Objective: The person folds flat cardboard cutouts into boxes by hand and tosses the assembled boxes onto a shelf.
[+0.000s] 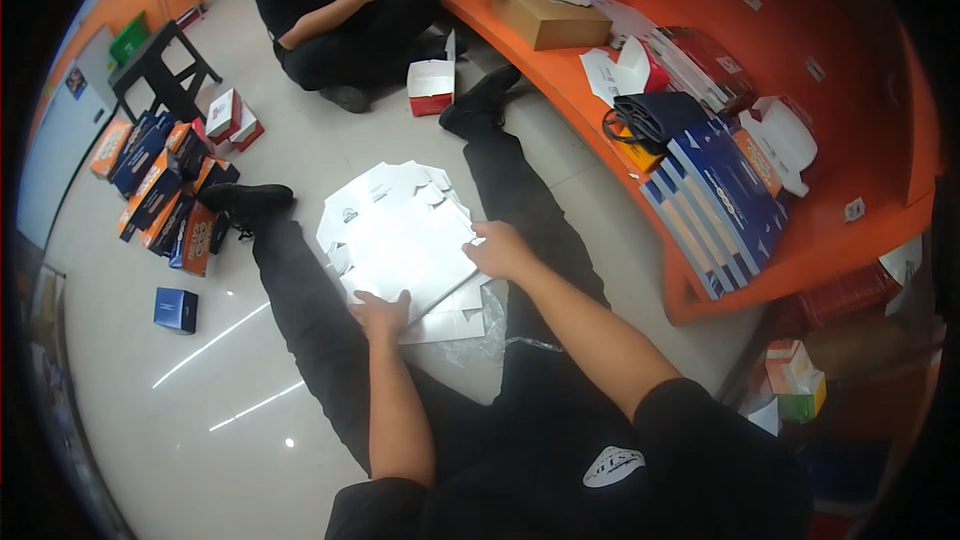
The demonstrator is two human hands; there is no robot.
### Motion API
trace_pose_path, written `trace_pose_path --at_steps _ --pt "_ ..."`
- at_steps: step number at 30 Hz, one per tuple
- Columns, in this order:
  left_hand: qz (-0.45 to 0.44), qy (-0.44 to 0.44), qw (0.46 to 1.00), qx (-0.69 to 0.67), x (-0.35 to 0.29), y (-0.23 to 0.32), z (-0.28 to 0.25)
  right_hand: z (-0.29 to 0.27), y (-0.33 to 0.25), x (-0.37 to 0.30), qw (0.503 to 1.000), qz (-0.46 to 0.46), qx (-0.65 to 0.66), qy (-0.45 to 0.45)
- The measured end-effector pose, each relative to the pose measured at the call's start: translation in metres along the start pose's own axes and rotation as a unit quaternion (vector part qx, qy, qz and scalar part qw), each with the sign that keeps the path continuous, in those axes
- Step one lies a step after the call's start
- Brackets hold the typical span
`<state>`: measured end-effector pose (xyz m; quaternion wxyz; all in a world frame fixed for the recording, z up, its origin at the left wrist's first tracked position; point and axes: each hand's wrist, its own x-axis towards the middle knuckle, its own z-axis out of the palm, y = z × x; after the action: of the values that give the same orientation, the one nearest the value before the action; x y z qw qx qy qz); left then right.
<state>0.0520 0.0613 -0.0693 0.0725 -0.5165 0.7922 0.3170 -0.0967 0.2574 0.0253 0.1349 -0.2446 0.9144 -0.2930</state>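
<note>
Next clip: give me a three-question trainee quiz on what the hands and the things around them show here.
1. True or false: both hands rest on the stack of flat white cardboard blanks lying between the person's legs.
2. Which hand is on the stack's right edge? A) left hand B) right hand C) neither
3. Fill in: the flat blue box blanks lie on the ____ shelf to the person's right.

Key:
1. True; the left hand sits at the near edge.
2. B
3. orange
</note>
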Motion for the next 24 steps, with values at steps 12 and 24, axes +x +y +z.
trace_pose_path --at_steps 12,24 --pt "0.003 -0.019 0.997 -0.077 -0.016 -0.003 -0.028 0.098 -0.001 0.033 0.959 0.121 -0.254 -0.018" --pt "-0.040 0.001 0.996 -0.085 -0.022 0.023 -0.010 0.099 0.045 0.039 0.976 0.184 -0.117 0.022"
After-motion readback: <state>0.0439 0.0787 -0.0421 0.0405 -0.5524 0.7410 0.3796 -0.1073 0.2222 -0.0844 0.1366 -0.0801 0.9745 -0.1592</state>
